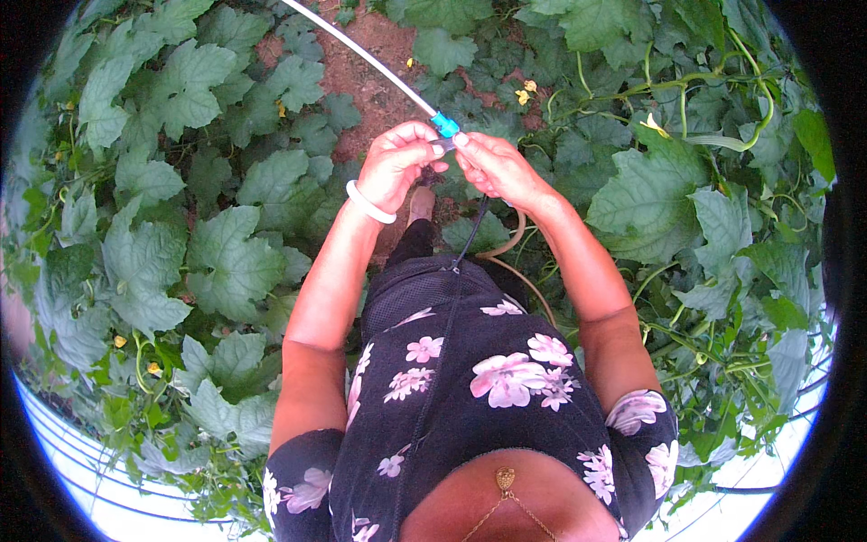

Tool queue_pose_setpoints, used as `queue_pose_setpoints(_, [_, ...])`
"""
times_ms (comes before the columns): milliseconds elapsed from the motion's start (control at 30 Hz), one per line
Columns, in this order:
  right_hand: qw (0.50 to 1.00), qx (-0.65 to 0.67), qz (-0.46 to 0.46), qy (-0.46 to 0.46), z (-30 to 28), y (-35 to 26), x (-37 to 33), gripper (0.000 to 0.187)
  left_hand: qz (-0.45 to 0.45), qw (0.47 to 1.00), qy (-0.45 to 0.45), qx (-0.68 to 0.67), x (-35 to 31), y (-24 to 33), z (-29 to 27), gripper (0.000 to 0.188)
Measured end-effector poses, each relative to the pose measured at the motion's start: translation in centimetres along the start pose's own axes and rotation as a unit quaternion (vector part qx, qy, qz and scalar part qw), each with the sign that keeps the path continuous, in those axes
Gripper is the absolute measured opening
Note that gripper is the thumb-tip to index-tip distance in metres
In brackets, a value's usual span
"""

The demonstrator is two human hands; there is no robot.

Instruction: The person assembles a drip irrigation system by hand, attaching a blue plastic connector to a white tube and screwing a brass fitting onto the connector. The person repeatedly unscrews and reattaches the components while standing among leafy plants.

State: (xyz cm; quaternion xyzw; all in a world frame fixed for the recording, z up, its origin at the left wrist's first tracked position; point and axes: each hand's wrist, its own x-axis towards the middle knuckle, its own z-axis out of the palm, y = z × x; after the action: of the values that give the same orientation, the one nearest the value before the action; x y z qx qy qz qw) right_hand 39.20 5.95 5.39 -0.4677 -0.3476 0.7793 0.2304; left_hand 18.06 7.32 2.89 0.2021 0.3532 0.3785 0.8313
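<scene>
Both my hands meet in front of me at chest height, at the near end of a long white tube (370, 59). A bright blue fitting (444, 125) caps that end, and a small dark flat piece (446, 144) shows just below it. With thumb and fingers, my left hand (395, 167) pinches the dark piece from the left. My right hand (503, 169) is closed from the right, its thumb tip at the base of the blue fitting. The fingers partly hide how the parts join. A thin black cord (473, 233) hangs below my right hand.
Broad-leaved vines (230, 262) with yellow flowers (525, 93) crowd both sides. Curling stems (759, 99) reach across at the right. A strip of reddish soil (375, 81) runs ahead between them. A beige hose (537, 289) curves down beside my right hip.
</scene>
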Motion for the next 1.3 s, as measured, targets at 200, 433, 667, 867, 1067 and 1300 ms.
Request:
queue_pose_setpoints(200, [1.000,-0.008,-0.007,-0.014,-0.8,-0.9,-0.6,0.043,0.017,0.989,-0.066,0.132,-0.2,0.7,0.0,0.009])
queue_pose_setpoints(433, [1.000,-0.022,0.006,-0.011,-1.0,-1.8,-1.4,0.041,0.115,0.961,-0.063,0.244,0.1,2.0,1.2,0.011])
queue_pose_setpoints(667, [0.998,-0.069,-0.012,0.000,-1.1,-1.8,-1.4,0.042,0.056,0.974,-0.065,0.210,0.6,1.3,0.0,0.015])
queue_pose_setpoints(867, [0.998,-0.025,0.004,-0.052,-1.0,-1.4,-1.6,0.045,0.023,0.969,-0.024,0.245,0.9,1.8,1.0,0.016])
queue_pose_setpoints(1067, [0.992,0.013,0.044,-0.116,-1.3,-1.7,-1.9,0.051,0.205,0.941,-0.021,0.269,1.4,1.6,1.0,0.022])
queue_pose_setpoints(1300, [0.970,0.126,0.068,-0.194,-1.4,-0.7,-2.0,0.047,0.236,0.912,-0.118,0.313,2.6,1.1,-0.4,0.026])
